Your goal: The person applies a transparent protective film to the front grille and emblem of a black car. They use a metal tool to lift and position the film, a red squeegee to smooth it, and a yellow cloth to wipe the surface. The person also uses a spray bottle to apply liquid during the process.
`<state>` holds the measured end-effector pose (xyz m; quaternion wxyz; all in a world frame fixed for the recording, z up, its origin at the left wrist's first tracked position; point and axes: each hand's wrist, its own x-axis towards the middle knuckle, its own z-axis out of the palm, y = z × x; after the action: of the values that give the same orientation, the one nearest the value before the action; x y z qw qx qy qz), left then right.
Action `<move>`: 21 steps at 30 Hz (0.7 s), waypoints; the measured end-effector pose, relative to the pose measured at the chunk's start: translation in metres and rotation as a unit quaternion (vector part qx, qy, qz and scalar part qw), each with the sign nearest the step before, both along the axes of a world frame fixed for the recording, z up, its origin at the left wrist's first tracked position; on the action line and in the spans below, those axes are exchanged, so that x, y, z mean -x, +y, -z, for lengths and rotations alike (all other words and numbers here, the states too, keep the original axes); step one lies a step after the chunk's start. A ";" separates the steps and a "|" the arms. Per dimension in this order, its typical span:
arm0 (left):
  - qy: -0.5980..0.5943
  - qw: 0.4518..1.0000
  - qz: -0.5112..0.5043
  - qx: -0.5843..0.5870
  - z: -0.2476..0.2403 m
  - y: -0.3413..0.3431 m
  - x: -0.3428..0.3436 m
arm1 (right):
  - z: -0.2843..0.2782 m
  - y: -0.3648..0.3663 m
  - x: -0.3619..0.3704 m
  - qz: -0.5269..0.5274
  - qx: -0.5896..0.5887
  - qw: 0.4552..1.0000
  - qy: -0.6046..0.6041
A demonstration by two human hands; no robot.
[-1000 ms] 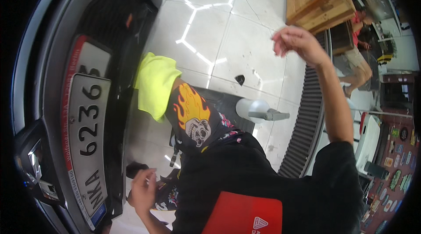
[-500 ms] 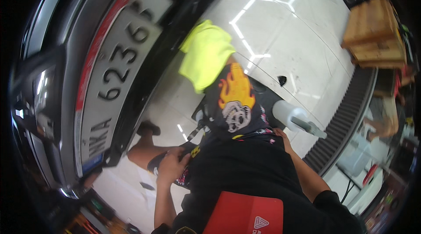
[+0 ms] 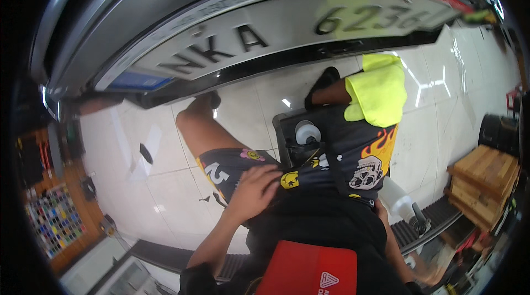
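I sit facing a car bumper with a white licence plate close in front of me. My left hand rests on my left thigh, its fingers stretched out over the dark printed shorts and nothing in them. Beside my right hip is my right hand, mostly hidden by shirt and shorts, so its fingers do not show. A fluorescent yellow cloth lies draped over my right knee, apart from both hands. Between my legs a white bottle stands in a black tray-like part of the seat.
A white spray bottle is near my right hip. Wooden boxes and a black case stand at the right. White paper strips with a black scrap lie on the tiled floor. A colour swatch board is far left.
My view has swung left, so the plate now runs across the top and the cloth sits farther right. Both hands remain at my thigh and hip.
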<state>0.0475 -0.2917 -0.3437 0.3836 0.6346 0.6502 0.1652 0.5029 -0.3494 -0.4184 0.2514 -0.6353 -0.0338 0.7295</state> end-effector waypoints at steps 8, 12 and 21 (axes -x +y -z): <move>-0.182 0.746 -0.629 0.123 0.080 -0.165 0.048 | -0.010 0.035 0.017 -0.148 -0.155 0.962 -0.168; -0.586 0.498 -0.635 0.072 0.146 -0.164 -0.015 | 0.057 0.049 -0.023 -0.288 -0.288 0.849 -0.336; -0.541 0.542 -0.639 0.069 0.092 -0.105 0.024 | 0.011 0.152 0.090 -0.296 -0.352 0.752 -0.472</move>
<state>0.0239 -0.3963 -0.4358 0.4981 -0.1877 0.5619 0.6331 0.4130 -0.1977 -0.4296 0.1805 -0.7235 -0.5888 0.3119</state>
